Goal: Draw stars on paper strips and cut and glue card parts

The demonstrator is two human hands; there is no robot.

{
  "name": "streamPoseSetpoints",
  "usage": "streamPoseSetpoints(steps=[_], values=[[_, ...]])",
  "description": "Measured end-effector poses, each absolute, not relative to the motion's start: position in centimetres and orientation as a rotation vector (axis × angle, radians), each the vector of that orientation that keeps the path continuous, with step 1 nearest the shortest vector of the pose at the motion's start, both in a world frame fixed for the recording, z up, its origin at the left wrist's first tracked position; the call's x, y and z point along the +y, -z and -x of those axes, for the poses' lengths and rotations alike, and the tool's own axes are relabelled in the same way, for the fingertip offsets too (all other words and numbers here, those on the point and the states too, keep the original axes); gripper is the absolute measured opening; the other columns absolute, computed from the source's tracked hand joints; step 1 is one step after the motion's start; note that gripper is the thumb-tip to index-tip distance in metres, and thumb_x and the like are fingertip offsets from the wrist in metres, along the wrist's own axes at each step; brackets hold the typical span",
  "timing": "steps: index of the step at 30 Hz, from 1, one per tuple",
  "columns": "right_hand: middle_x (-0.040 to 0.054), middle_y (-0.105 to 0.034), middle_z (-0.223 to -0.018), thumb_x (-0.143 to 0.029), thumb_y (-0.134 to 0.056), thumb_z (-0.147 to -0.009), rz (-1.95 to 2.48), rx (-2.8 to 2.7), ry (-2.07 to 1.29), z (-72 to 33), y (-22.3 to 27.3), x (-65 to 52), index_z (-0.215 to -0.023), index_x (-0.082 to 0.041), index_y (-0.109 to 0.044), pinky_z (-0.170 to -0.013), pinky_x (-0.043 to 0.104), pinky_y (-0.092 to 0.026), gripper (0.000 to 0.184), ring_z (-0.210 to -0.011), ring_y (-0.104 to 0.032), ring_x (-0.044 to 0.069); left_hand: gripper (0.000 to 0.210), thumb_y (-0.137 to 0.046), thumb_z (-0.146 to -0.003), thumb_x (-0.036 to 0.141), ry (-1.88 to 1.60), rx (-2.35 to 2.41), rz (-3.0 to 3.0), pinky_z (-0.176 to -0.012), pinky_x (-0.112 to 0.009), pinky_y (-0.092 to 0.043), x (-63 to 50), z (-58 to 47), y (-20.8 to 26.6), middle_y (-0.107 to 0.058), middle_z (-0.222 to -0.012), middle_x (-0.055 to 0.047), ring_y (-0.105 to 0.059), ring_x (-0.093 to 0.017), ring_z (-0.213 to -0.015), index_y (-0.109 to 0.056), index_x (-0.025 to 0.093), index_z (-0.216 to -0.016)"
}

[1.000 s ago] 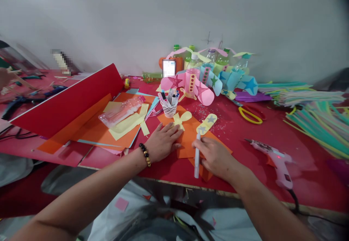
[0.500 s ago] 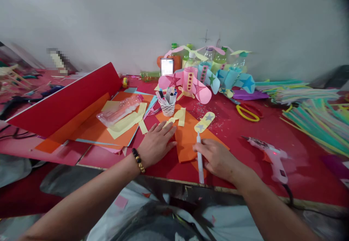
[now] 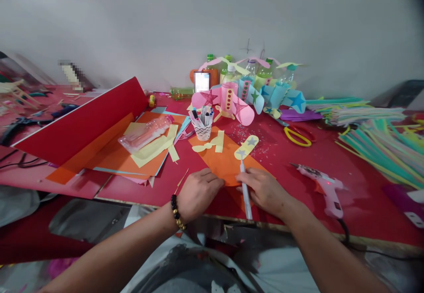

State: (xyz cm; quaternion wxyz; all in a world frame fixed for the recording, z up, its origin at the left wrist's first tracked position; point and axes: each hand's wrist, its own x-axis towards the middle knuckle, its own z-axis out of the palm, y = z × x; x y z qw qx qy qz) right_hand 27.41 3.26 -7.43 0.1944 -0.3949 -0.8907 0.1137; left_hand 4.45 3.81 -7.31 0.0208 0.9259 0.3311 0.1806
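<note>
"One hand at a time: what does the right hand [image 3: 263, 189] have?"

"It is closed around a white pen [image 3: 245, 191], whose tip is at the near end of a yellow strip [image 3: 247, 147] with grey stars. I cannot tell whether the two touch."

"And the left hand [image 3: 202, 191]?"

"It lies curled at the near edge of an orange sheet [image 3: 228, 162]. Whether it pinches the paper, I cannot tell."

"What is around them?"

"A yellow cutout [image 3: 202, 147] beyond the left hand, then a cup [image 3: 202, 132] of markers. Right of the right hand, a pink glue gun [image 3: 326, 186] on the red table [image 3: 283, 165]; beyond that hand, scissors [image 3: 298, 143]. Farther off, past both hands, bottles [image 3: 229, 94] dressed in pink and blue paper."
</note>
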Motion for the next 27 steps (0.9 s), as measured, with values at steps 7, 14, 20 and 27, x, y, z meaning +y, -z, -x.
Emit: streamPoseSetpoints(steps=[7,14,20,27], values=[[0.0031,-0.051,-0.060,-0.014,-0.043,-0.093,1.051,-2.526,-0.139,-28.2,7.6,3.1,-0.080,-0.015,-0.065,-0.057,0.027,-0.028,0.025,-0.061,-0.043,0.016,0.023,-0.049,-0.094,0.032,-0.703,0.976,-2.804,-0.068,-0.028,-0.045,3.1,-4.5,6.5,-0.070,-0.084,-0.004,-0.059,-0.017,-0.076,-0.067,0.017,-0.095],[0.0044,-0.055,-0.064,-0.013,-0.041,-0.094,1.056,-2.555,-0.166,-29.3,7.6,3.6,-0.087,-0.015,-0.068,-0.059,0.026,-0.033,0.028,-0.064,-0.047,0.017,0.037,-0.049,-0.091,0.042,-0.627,1.932,-2.544,-0.091,-0.038,-0.043,7.7,7.0,6.2,-0.068,-0.109,-0.012,-0.058,-0.027,-0.103,-0.065,0.014,-0.110],[0.0069,-0.062,-0.073,-0.009,-0.040,-0.092,1.067,-2.559,-0.171,-29.2,7.8,3.9,-0.092,-0.016,-0.068,-0.064,0.027,-0.038,0.028,-0.071,-0.051,0.019,0.037,-0.040,-0.092,0.044,-0.106,2.137,-2.425,-0.077,-0.034,-0.044,9.0,11.4,7.3,-0.068,-0.102,-0.014,-0.062,-0.029,-0.096,-0.063,0.016,-0.099],[0.0074,-0.065,-0.080,-0.004,-0.046,-0.081,1.403,-2.452,-0.078,-30.7,6.8,4.0,-0.104,-0.018,-0.066,-0.069,0.027,-0.041,0.033,-0.079,-0.055,0.020,0.035,-0.034,-0.094,0.036,0.099,2.207,-2.416,-0.062,-0.032,-0.041,9.1,10.0,6.8,-0.068,-0.081,-0.013,-0.065,-0.029,-0.078,-0.062,0.015,-0.099]])
